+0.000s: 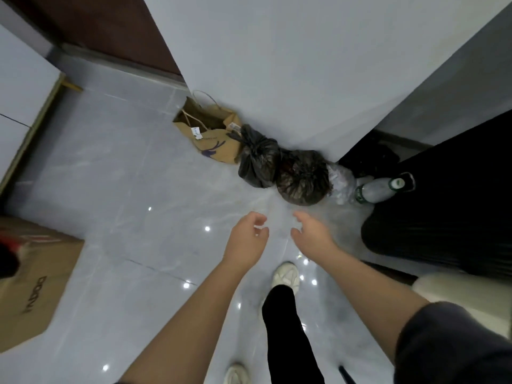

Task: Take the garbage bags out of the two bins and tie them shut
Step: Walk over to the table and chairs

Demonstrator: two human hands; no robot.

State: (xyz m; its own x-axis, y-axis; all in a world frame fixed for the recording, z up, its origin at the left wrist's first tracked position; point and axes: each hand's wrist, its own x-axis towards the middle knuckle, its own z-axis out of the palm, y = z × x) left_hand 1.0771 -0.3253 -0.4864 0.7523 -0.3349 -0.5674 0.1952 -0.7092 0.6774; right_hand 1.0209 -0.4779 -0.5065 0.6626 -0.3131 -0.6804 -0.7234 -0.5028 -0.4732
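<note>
Tied garbage bags (279,170) (hands (248,236) empty)

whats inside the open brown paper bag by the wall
The brown paper bag stands open against the wall, beside two tied black garbage bags. Only its shadowed inner walls and a white tag at the rim show; anything lower inside is hidden.

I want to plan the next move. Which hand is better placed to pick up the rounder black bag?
Probably the right hand: it is open, empty and nearest the rounder black bag. The left hand is farther left.
</note>
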